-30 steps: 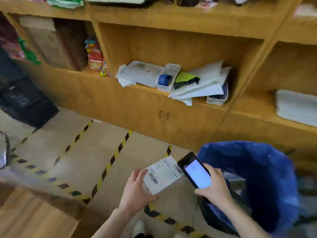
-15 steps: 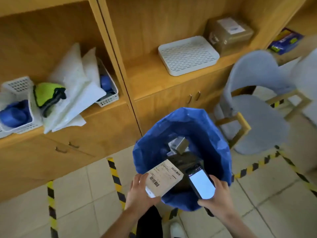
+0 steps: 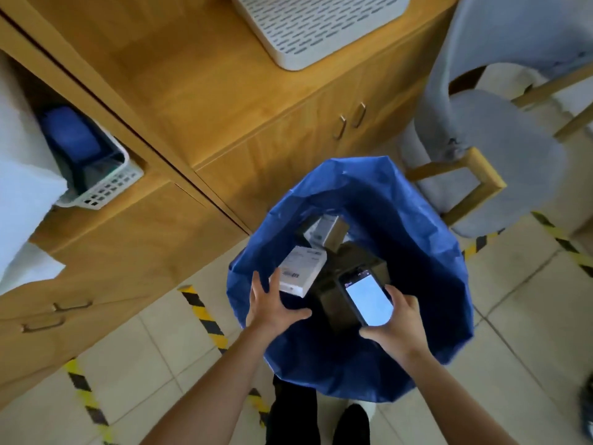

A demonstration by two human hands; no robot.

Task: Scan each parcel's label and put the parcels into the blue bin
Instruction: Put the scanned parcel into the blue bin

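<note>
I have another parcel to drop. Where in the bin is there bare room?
Bare room shows on the bin's right side, between the dark boxes and the wall, and on the near side between the left hand and the right hand holding the phone. Crowded left and middle: white parcel, box behind it, dark boxes.

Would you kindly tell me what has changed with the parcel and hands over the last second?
The left hand, fingers now spread, has let go of the small white labelled parcel, which has moved into the blue bag-lined bin. The right hand still holds the lit black phone.
</note>
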